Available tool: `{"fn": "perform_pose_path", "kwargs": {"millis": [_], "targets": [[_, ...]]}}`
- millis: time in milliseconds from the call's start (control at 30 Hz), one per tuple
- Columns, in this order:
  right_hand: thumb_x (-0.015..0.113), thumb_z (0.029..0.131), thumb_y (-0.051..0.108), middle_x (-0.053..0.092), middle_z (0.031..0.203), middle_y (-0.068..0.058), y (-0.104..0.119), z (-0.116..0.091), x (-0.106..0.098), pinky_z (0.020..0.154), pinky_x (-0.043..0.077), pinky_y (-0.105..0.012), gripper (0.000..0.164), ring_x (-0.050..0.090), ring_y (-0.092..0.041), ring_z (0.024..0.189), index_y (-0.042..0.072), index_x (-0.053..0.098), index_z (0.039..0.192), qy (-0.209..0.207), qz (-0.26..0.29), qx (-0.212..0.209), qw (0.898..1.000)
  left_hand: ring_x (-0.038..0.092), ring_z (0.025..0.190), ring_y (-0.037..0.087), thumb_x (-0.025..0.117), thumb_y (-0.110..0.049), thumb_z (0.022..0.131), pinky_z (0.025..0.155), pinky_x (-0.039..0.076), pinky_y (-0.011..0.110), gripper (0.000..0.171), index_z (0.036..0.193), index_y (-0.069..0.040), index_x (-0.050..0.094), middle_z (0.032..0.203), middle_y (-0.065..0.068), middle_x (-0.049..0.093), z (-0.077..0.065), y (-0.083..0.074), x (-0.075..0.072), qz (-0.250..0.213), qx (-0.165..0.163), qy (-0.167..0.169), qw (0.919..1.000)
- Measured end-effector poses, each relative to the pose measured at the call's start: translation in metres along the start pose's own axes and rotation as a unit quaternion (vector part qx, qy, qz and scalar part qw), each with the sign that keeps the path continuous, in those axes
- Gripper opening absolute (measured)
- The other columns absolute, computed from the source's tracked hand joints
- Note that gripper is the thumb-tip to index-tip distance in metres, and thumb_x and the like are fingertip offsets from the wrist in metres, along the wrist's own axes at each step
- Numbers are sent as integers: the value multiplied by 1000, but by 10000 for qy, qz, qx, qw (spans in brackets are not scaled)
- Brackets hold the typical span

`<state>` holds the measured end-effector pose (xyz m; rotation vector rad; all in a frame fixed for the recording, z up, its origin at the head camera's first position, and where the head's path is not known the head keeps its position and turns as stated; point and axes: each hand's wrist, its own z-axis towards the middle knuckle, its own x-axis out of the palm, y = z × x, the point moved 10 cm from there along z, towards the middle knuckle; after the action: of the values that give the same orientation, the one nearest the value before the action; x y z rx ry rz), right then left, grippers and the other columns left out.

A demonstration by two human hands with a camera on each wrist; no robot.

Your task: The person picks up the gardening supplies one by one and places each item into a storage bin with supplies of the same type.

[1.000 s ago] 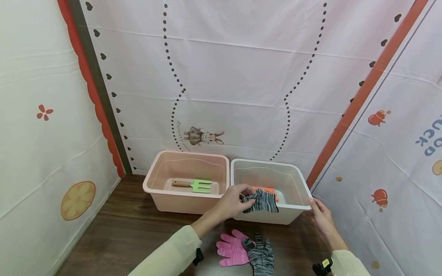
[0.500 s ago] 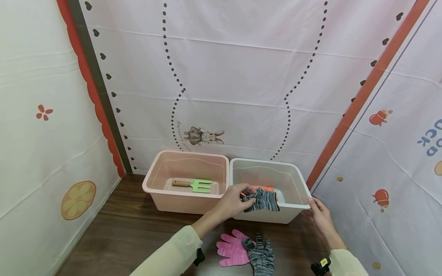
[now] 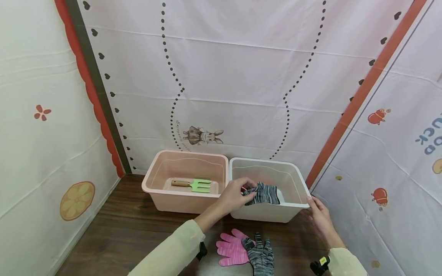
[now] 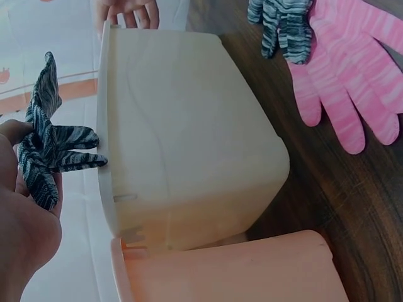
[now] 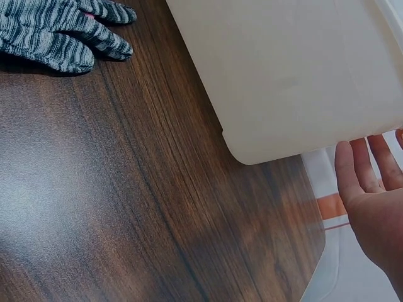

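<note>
My left hand (image 3: 232,197) pinches a black-and-grey striped knit glove (image 3: 266,192) between thumb and fingers. The glove hangs over the near rim of the white plastic bin (image 3: 266,214), its cuff toward the right. In the left wrist view, fingers of the same glove (image 4: 41,138) stick out toward the bin's rim. At the bin's right end, my right hand (image 3: 322,217) holds the near corner of the rim. The right wrist view shows that hand's fingertips (image 5: 345,154) against the bin's outer wall. The glove covers part of the bin's inside.
Beside the white bin stands a pink bin (image 3: 186,203) with a green hand fork (image 3: 200,185) inside. A pink glove (image 3: 233,249) and another striped glove (image 3: 261,255) lie overlapping on the dark wooden table (image 3: 114,234). Printed cloth walls (image 3: 228,76) rise behind and at both sides.
My left hand has raised the striped glove slightly and moved it forward over the white bin. An orange item seen inside the bin earlier is now hidden. The right hand stays at the rim.
</note>
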<state>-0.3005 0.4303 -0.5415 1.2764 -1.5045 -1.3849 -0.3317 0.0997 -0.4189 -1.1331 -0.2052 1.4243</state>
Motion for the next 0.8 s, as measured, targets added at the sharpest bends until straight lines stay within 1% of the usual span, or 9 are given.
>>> {"fn": "perform_pose_path", "kwargs": {"millis": [67, 133, 267, 333, 400, 467, 633, 800], "targets": [[46, 110, 52, 38, 157, -17, 1, 0, 0, 97, 58, -27, 76, 62, 7, 100, 3, 27, 165, -14, -4, -9, 10000, 67, 97, 8, 77, -13, 98, 83, 59, 22, 16, 113, -11, 73, 107, 0, 75, 4, 0, 0, 54, 42, -31, 10000], [46, 111, 51, 39, 156, -16, 2, -1, 0, 96, 58, -26, 75, 62, 7, 100, 3, 27, 165, -29, 13, -28, 10000, 67, 97, 8, 77, -13, 98, 83, 58, 21, 16, 113, -11, 73, 107, -1, 75, 8, 1, 0, 88, 84, -48, 9999], [48, 111, 48, 49, 143, -6, 3, -2, 0, 96, 58, -26, 72, 63, 5, 100, 2, 30, 163, -57, 94, -74, 9999, 67, 97, 7, 76, -14, 99, 83, 58, 21, 16, 114, -11, 73, 107, -1, 75, 14, 1, 1, 136, 131, -65, 9998], [48, 111, 48, 51, 137, 0, 2, -2, 0, 96, 58, -27, 71, 64, 5, 101, 1, 31, 162, -48, 141, -87, 9999, 67, 97, 8, 76, -14, 99, 84, 58, 21, 16, 115, -11, 73, 108, 0, 75, 17, 2, 1, 165, 146, -77, 9997], [49, 111, 48, 51, 136, 2, 2, -2, -1, 96, 58, -27, 71, 64, 6, 101, 1, 31, 162, -47, 150, -85, 9998, 68, 97, 9, 76, -14, 99, 85, 58, 21, 16, 114, -10, 73, 108, 0, 74, 20, 2, 1, 188, 153, -103, 9997], [49, 111, 49, 50, 138, 0, 1, -1, -2, 96, 58, -27, 72, 63, 6, 101, 1, 30, 162, -46, 131, -84, 9999, 68, 97, 10, 76, -13, 99, 85, 58, 22, 16, 114, -10, 73, 108, 1, 74, 24, 3, 2, 205, 158, -128, 9996], [47, 111, 51, 41, 154, -13, 0, 0, -2, 96, 58, -26, 74, 62, 7, 101, 2, 29, 163, -43, 63, -58, 10000, 69, 98, 12, 76, -12, 99, 86, 57, 21, 16, 114, -9, 73, 108, 1, 74, 31, 6, 4, 168, 118, -174, 9996], [46, 110, 53, 32, 164, -17, -1, 1, 0, 97, 57, -26, 76, 61, 8, 101, 4, 27, 165, 15, 37, 1, 10000, 68, 98, 9, 77, -12, 99, 87, 57, 22, 16, 114, -9, 73, 108, 1, 74, 35, 11, 7, 111, 25, -168, 9998]]}}
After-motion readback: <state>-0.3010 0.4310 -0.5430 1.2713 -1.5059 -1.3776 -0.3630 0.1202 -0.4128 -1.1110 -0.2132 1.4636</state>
